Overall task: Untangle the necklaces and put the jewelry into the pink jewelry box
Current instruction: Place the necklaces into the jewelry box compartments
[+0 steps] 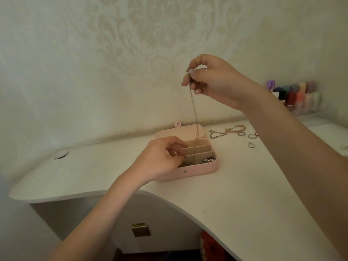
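Pink jewelry box (pixel 197 171) directly below right hand (pixel 209 80) pinching necklace (pixel 194 112), hanging vertical; left hand (pixel 162 159), fingers curled, grip unclear.

Home interior, likely a bedroom or dressing corner. Damask-patterned wallpaper (pixel 150 34) behind a white curved table (pixel 235 194). Clear organizer of nail polish bottles (pixel 299 97) at the table's far right corner. Loose rings (pixel 251 136) and bracelets (pixel 216 134) near the far edge.
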